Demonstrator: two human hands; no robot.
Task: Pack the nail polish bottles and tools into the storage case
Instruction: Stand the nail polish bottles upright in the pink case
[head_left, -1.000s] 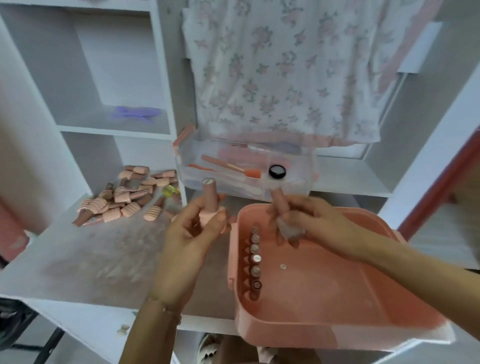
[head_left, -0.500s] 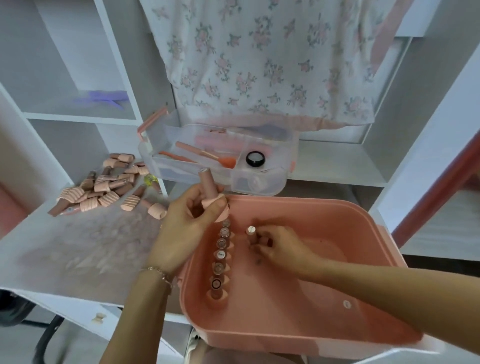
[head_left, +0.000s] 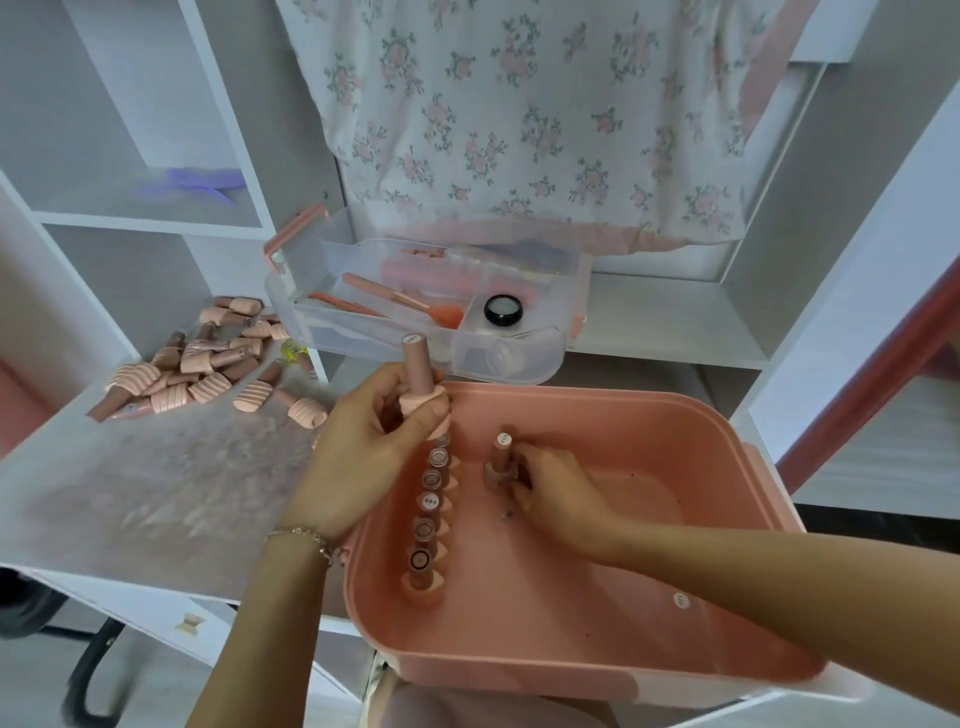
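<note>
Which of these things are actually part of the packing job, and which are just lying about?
Part of the job:
- pink plastic storage case
- row of upright pink bottles
- pink bottle in the left hand
- pink bottle that the right hand sets down
- pile of pink bottles
- clear tool tray

Lying about:
- floral cloth
- purple clip
- white shelves

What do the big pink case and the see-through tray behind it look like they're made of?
The pink case looks like moulded plastic: one even colour, rounded corners, a soft satin sheen. The see-through tray also seems plastic rather than glass: slightly cloudy thin walls, with a pink clip-on latch on its left end. The tools lying inside it show through its walls.
</note>
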